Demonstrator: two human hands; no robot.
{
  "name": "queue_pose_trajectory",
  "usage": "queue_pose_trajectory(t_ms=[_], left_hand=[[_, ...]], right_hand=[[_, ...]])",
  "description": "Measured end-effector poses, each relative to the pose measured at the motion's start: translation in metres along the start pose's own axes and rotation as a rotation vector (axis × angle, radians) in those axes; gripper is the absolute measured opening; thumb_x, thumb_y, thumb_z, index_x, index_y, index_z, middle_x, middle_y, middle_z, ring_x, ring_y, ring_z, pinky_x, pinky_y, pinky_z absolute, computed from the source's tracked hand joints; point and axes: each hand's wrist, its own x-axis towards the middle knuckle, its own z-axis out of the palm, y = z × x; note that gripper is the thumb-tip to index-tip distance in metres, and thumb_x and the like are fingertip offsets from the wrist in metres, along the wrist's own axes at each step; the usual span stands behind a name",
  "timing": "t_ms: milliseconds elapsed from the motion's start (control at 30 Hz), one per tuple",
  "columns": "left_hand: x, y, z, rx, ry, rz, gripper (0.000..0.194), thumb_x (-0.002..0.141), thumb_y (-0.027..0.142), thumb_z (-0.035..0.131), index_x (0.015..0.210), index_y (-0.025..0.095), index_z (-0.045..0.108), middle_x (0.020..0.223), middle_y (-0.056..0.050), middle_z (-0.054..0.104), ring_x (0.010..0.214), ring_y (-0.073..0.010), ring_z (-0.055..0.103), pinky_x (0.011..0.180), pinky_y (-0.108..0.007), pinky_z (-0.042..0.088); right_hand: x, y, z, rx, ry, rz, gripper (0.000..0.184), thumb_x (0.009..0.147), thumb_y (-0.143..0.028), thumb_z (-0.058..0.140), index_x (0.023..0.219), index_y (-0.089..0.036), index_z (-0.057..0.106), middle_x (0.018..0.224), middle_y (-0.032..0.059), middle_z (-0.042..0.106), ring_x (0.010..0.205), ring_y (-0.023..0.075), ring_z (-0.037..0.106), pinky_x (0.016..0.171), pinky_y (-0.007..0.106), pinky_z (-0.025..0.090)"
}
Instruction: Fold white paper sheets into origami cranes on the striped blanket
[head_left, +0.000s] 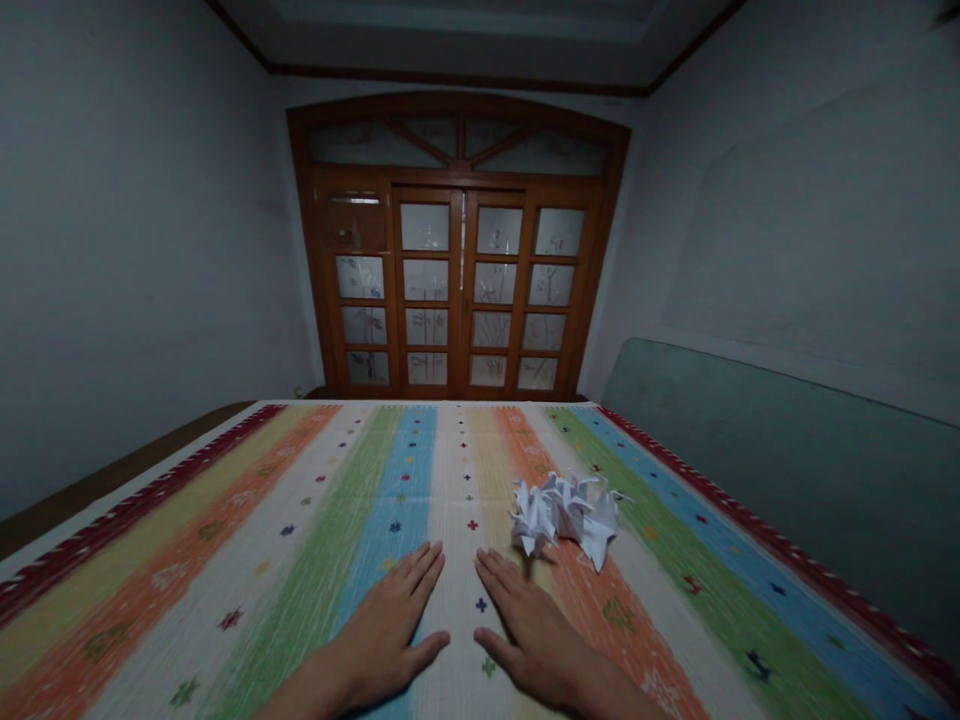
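Counter (300, 580) fills the lower view, covered by a striped cloth (457, 460) in dark red, yellow, orange, white, green and blue, with small cross and flower motifs; no readable writing or brand on it. Plain walls (135, 230) at both sides. Wooden door (462, 290) beyond the far edge, glass panes bearing faint plant-like patterns, arched top with slanting bars. Pale green panel (787, 460) stands along the right side of the counter, its full form cut off by the frame. Left hand (394, 615): palm down, flat on the cloth over the blue and white stripes, fingers straight and close together, thumb spread toward the middle, holding nothing. Right hand (532, 625): same pose, mirrored, on the white and yellow stripes, also holding nothing; a gap separates the two thumbs. Folded white paper pieces (566, 515) lie bunched just beyond the right hand, slightly to its right, on the orange stripe and its neighbours; pointed tips stick out, exact count unclear.
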Motion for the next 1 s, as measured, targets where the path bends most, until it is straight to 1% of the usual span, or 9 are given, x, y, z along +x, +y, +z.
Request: queue_pose_trajectory(t_ms=[67, 133, 233, 333, 467, 633, 733, 900, 1000], left_hand=[[-0.002, 0.002, -0.002, 0.012, 0.077, 0.025, 0.071, 0.098, 0.038, 0.062, 0.16, 0.029, 0.03, 0.165, -0.013, 0.035, 0.149, -0.0357, 0.038, 0.118, -0.057, 0.039], [-0.003, 0.007, -0.008, 0.019, 0.147, 0.036, 0.048, 0.099, 0.029, 0.059, 0.146, 0.03, 0.052, 0.155, -0.011, 0.052, 0.139, -0.0343, 0.051, 0.112, -0.054, 0.046], [-0.003, 0.018, -0.021, -0.018, 0.189, 0.071, 0.025, 0.101, 0.021, 0.05, 0.116, 0.026, 0.069, 0.116, -0.008, 0.073, 0.108, -0.0264, 0.069, 0.097, -0.044, 0.057], [-0.002, 0.026, -0.031, -0.042, 0.227, 0.108, 0.024, 0.102, 0.018, 0.046, 0.105, 0.023, 0.069, 0.1, -0.007, 0.073, 0.093, -0.0239, 0.069, 0.088, -0.04, 0.058], [-0.002, 0.027, -0.033, -0.081, 0.231, 0.118, 0.023, 0.103, 0.018, 0.046, 0.104, 0.023, 0.068, 0.1, -0.006, 0.073, 0.093, -0.0237, 0.069, 0.088, -0.04, 0.057], [-0.004, 0.022, -0.024, -0.18, 0.273, 0.074, 0.021, 0.104, 0.023, 0.048, 0.11, 0.026, 0.068, 0.107, -0.006, 0.073, 0.099, -0.0235, 0.07, 0.091, -0.04, 0.059], [-0.006, 0.021, -0.017, -0.217, 0.306, 0.026, 0.029, 0.102, 0.025, 0.053, 0.129, 0.03, 0.061, 0.126, -0.009, 0.068, 0.115, -0.0262, 0.068, 0.099, -0.044, 0.057], [-0.009, 0.024, -0.014, -0.173, 0.303, 0.014, 0.07, 0.093, 0.019, 0.062, 0.155, 0.033, 0.032, 0.161, -0.013, 0.039, 0.143, -0.0345, 0.046, 0.113, -0.058, 0.045], [-0.008, 0.026, -0.015, -0.119, 0.269, 0.08, 0.068, 0.093, 0.016, 0.062, 0.154, 0.032, 0.036, 0.164, -0.011, 0.036, 0.147, -0.0347, 0.039, 0.116, -0.059, 0.041]], right_hand=[[-0.002, 0.0, 0.0, -0.039, 0.135, -0.066, 0.054, 0.096, -0.031, 0.058, 0.148, -0.017, 0.051, 0.151, 0.017, 0.055, 0.14, 0.0332, 0.05, 0.115, 0.051, 0.042], [-0.004, 0.001, -0.002, -0.095, 0.314, -0.135, 0.032, 0.096, -0.022, 0.054, 0.126, -0.019, 0.066, 0.121, 0.0142, 0.072, 0.112, 0.0304, 0.066, 0.099, 0.047, 0.052], [-0.006, 0.009, -0.008, -0.17, 0.574, -0.128, 0.023, 0.099, -0.018, 0.047, 0.099, -0.02, 0.07, 0.09, 0.0104, 0.071, 0.084, 0.0268, 0.068, 0.077, 0.04, 0.055], [-0.006, 0.023, -0.017, -0.19, 0.724, -0.003, 0.02, 0.097, -0.019, 0.05, 0.106, -0.019, 0.067, 0.098, 0.0126, 0.067, 0.089, 0.0296, 0.067, 0.078, 0.043, 0.056], [-0.004, 0.04, -0.027, -0.148, 0.7, 0.102, 0.021, 0.094, -0.019, 0.052, 0.106, -0.02, 0.069, 0.115, 0.0154, 0.06, 0.094, 0.0301, 0.066, 0.078, 0.044, 0.058], [-0.001, 0.035, -0.026, 0.023, 0.721, 0.064, 0.023, 0.098, -0.021, 0.048, 0.091, -0.021, 0.07, 0.103, 0.0114, 0.061, 0.087, 0.0266, 0.067, 0.077, 0.042, 0.059], [-0.001, 0.017, -0.019, 0.167, 0.712, -0.013, 0.02, 0.097, -0.021, 0.049, 0.094, -0.022, 0.068, 0.097, 0.0091, 0.061, 0.083, 0.0238, 0.065, 0.07, 0.035, 0.058], [-0.001, -0.002, -0.002, 0.292, 0.545, -0.216, 0.016, 0.095, -0.016, 0.048, 0.094, -0.022, 0.063, 0.091, 0.0069, 0.066, 0.082, 0.0209, 0.067, 0.072, 0.03, 0.057], [0.001, -0.003, 0.006, 0.318, 0.415, -0.298, 0.017, 0.096, -0.015, 0.047, 0.101, -0.022, 0.062, 0.093, 0.0071, 0.073, 0.085, 0.0205, 0.071, 0.077, 0.029, 0.057]])
